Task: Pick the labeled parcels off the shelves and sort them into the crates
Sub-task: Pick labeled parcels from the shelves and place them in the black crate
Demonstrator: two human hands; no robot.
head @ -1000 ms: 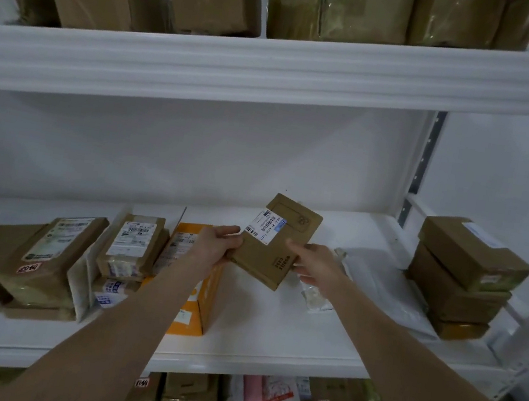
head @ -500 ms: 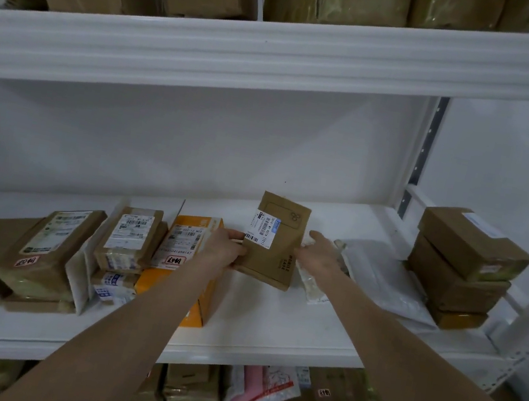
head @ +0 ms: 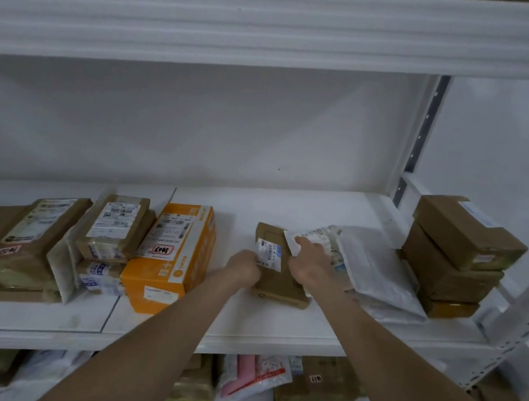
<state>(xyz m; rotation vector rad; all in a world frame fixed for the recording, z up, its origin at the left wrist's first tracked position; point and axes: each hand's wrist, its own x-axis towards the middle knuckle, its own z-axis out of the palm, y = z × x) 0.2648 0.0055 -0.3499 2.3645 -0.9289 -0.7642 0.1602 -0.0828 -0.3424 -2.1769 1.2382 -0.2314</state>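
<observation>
Now parcel (head: 275, 283) against left hand (head: 244, 267)

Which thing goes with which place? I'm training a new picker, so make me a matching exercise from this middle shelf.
1 orange box
2 small brown parcel
3 white mailer bag
4 stack of brown boxes

A far right end of the shelf
B gripped by the left hand
C just left of the left hand
D flat, between the right hand and the stack

Pairs: 1-C, 2-B, 3-D, 4-A
</observation>
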